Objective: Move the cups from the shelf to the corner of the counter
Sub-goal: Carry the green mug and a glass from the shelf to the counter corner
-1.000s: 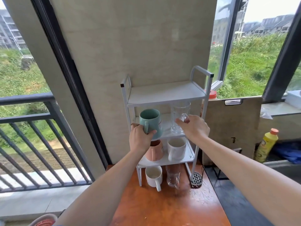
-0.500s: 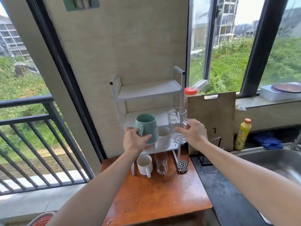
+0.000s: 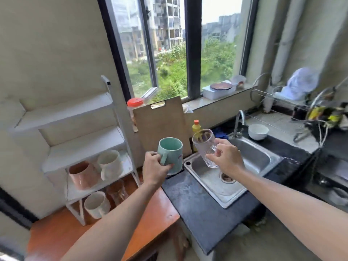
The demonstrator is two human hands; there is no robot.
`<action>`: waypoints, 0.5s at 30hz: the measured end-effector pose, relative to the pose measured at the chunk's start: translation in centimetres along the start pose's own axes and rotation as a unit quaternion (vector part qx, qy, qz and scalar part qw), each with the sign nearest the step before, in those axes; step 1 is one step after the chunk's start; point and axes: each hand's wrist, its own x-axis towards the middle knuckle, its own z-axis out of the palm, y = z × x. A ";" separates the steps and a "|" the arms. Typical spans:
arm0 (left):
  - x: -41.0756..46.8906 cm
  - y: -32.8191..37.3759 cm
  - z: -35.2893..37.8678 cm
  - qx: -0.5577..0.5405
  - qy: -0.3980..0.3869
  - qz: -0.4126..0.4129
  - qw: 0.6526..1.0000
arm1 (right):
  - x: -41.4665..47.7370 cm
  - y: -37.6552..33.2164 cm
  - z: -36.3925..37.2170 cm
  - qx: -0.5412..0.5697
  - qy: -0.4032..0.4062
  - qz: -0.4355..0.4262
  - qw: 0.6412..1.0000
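Teal ceramic identifies the mug (image 3: 172, 154) held by its handle in the left hand (image 3: 155, 169); it hangs above the seam between the wooden table (image 3: 156, 210) and the dark counter (image 3: 197, 206). The right hand (image 3: 225, 160) grips the handle of a clear glass mug (image 3: 205, 147), tilted, above the steel sink (image 3: 235, 166).

Progress, as judged: two cups are off the white shelf (image 3: 84, 147) and in transit; neither is set down yet. Remaining on the lower tier: a pink mug (image 3: 82, 175) and a white mug (image 3: 110, 163). Beneath the shelf, on the table, stand another white mug (image 3: 97, 204) and a glass (image 3: 116, 191). At least one further trip appears necessary.

Obstructions: the sink takes up much of the counter. A wooden cutting board (image 3: 162, 129) and a yellow bottle (image 3: 196, 127) stand against the wall behind the cups. A white bowl (image 3: 258, 131) sits beside the tap (image 3: 238, 125). Clearance at the far corner cannot be determined.
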 end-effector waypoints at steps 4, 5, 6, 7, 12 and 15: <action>2.8 4.8 6.4 -0.025 -0.060 0.060 0.996 | 0.2 6.7 -3.5 -0.040 0.038 0.056 0.997; 3.5 6.0 8.1 -0.034 -0.076 0.075 0.994 | 0.1 8.2 -4.5 -0.046 0.050 0.075 0.995; 4.2 7.3 9.8 -0.042 -0.093 0.091 0.991 | 0.0 9.8 -5.5 -0.054 0.063 0.093 0.992; 4.7 8.6 11.5 -0.048 -0.111 0.108 0.987 | -0.3 11.2 -6.5 -0.062 0.077 0.112 0.989; 4.4 15.9 20.3 -0.079 -0.201 0.169 0.962 | -3.5 18.6 -12.0 -0.069 0.146 0.214 0.963; 2.5 20.6 25.8 -0.093 -0.254 0.201 0.942 | -6.1 23.0 -15.9 -0.083 0.184 0.269 0.942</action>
